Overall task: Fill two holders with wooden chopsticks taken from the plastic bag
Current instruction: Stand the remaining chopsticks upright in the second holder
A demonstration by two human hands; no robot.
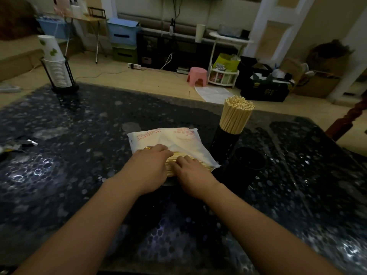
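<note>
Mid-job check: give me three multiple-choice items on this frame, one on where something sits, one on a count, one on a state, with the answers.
1. Where is the stack of paper cups?
A. far left corner of the table
B. inside the plastic bag
C. on the pink stool

2. How many holders already have chopsticks standing in them?
A. none
B. one
C. two

3. What are the two hands doing?
A. hanging idle
B. lifting a holder
C. resting on the chopsticks at the bag's mouth

Answers: 1 A, the cups stand in a rack at the table's far left. 2 B, the full holder is packed; the empty holder shows a dark opening. 3 C, left hand and right hand lie on the chopsticks at the plastic bag.
</note>
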